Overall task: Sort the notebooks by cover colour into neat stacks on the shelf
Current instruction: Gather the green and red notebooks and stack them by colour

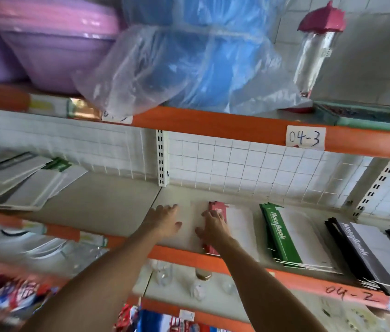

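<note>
At the centre of the frame, the right hand (pixel 214 227) rests flat-fingered on the red notebooks (pixel 231 224); the left hand (pixel 165 219) hovers spread, holding nothing. Best to square the edges, keeping clear of the green notebooks (pixel 289 236).

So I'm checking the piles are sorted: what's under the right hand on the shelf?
The right hand rests on the red-spined notebook stack with white covers. Its red spine shows beside the fingers; how many notebooks lie beneath is hidden.
</note>
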`<state>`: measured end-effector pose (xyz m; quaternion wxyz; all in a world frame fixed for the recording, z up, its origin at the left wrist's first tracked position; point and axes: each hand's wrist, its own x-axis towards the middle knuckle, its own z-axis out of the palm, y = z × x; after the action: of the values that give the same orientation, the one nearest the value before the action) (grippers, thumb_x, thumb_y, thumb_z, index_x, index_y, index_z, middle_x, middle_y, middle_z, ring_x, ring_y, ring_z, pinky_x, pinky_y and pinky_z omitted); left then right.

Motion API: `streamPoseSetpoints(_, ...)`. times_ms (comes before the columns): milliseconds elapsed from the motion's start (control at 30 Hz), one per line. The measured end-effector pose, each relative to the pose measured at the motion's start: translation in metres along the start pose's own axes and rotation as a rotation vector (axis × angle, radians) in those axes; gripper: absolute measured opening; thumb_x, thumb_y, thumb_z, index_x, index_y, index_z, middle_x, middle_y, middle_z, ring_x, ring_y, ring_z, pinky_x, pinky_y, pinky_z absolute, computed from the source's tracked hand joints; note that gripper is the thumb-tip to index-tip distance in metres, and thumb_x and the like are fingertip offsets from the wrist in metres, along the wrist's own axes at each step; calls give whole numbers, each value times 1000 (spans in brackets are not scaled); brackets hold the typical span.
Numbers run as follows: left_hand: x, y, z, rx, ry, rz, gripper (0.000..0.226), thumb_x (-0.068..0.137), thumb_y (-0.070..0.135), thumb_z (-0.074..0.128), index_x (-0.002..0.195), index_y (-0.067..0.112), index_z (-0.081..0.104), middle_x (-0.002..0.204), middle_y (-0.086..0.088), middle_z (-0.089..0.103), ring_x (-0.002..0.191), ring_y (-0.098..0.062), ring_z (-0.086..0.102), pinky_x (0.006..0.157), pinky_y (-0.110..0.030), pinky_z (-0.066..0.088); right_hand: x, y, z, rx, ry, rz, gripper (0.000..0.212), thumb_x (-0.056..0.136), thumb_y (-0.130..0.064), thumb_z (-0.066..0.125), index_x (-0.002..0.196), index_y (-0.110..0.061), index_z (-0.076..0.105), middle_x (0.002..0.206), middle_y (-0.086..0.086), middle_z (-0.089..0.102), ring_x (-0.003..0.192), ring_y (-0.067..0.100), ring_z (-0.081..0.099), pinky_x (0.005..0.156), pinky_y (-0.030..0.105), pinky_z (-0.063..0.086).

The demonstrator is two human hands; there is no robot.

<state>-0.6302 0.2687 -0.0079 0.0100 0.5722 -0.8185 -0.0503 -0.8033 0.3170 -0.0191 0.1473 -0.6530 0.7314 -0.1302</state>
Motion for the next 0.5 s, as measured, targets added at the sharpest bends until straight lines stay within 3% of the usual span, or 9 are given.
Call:
streamPoseSetpoints(200, -31, -113, -4, -9, -12, -59, 49, 93, 48, 50, 132, 19, 46, 131, -7, 57, 121, -30, 51, 96, -41, 41, 7, -106, 55, 55, 32, -59, 51, 92, -35, 58, 137, -15, 48, 136, 8, 51, 126, 30, 47, 103, 36, 36)
streamPoseSetpoints(500, -50, -263, -11, 110, -13, -150, 53, 94, 50, 49, 140, 23, 40, 136, -3, 51, 126, -28, 45, 100, -40, 36, 29, -229, 119, 99, -8, -90, 52, 90, -33, 59, 138, -15, 48, 134, 9, 52, 125, 30, 47, 103, 34, 34)
